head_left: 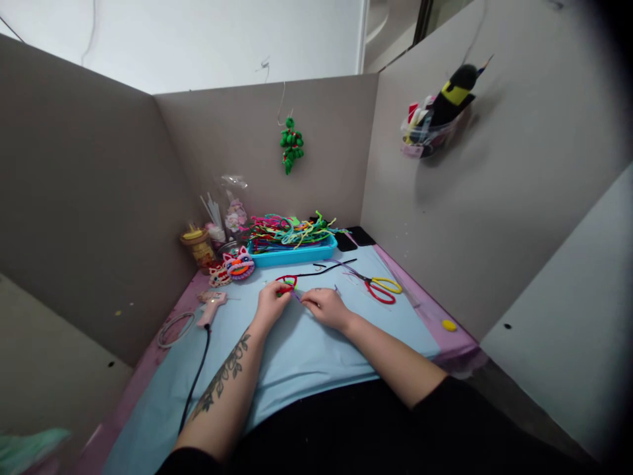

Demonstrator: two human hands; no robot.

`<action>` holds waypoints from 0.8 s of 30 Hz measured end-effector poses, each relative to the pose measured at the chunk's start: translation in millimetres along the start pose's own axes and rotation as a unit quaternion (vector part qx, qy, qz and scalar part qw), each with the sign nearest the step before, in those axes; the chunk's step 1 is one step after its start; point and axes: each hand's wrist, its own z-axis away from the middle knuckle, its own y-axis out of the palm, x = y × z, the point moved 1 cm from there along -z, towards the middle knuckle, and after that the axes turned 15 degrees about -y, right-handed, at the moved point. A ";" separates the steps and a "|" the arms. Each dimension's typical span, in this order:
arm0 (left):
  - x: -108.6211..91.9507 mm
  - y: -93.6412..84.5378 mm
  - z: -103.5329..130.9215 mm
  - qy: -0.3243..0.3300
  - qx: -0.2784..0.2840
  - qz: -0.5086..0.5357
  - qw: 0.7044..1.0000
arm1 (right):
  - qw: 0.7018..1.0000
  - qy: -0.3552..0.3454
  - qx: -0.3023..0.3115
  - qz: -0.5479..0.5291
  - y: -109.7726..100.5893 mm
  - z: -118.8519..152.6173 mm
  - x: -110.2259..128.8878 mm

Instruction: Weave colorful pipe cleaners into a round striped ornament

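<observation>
Black clothing (pixel 316 429), purple strip (pixel 297 297) slanting down rightward

Soft even light, bright white wall (pixel 222 46), diffuse shadow beneath hanging cup (pixel 428 136), stretched edges, dark right rim

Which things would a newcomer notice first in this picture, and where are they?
Probably the heap of bright, many-coloured stems in the blue tray, at the far end of the cloth. Above it, the green ornament hanging against the grey partition stands out. Nearer, the left hand holds a small red-and-green piece, and scissors with one red and one yellow handle lie right of the right hand.
</observation>
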 end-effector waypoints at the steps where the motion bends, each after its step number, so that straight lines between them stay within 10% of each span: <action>1: -0.5 -1.9 -0.3 -0.001 0.001 0.003 1.000 | 1.000 -0.004 -0.003 -0.006 -3.8 -0.2 -1.0; 12: -8.2 -7.3 1.7 -0.076 0.058 0.081 0.992 | 0.995 0.027 -0.001 -0.097 -25.2 -0.4 -10.4; 24: -2.4 4.8 7.1 -0.212 0.284 0.296 0.887 | 0.994 0.010 -0.099 -0.052 -7.5 -5.6 -2.9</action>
